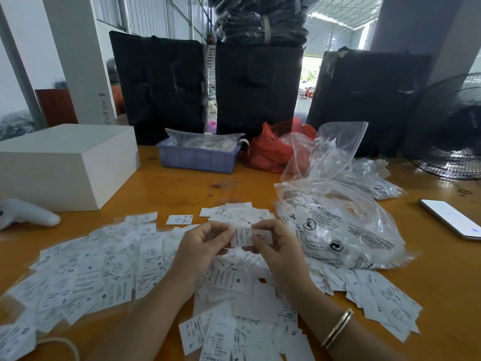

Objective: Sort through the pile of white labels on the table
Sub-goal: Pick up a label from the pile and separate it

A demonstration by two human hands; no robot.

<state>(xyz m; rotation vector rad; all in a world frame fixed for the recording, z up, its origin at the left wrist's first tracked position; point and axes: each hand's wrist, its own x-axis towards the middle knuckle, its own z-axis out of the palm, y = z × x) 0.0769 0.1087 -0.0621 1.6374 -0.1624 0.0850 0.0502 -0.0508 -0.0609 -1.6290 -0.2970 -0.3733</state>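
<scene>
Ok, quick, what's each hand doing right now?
Left hand: pinching one edge of a small white label.
Right hand: pinching the other edge of the same label, above the pile.

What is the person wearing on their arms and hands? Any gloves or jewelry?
No gloves: both the left hand and the right hand are bare, and both forearms are bare with no sleeves in view. The right wrist wears a thin gold-coloured bangle, which looks like two slim bands side by side. No rings or watch can be seen on either hand.
</scene>
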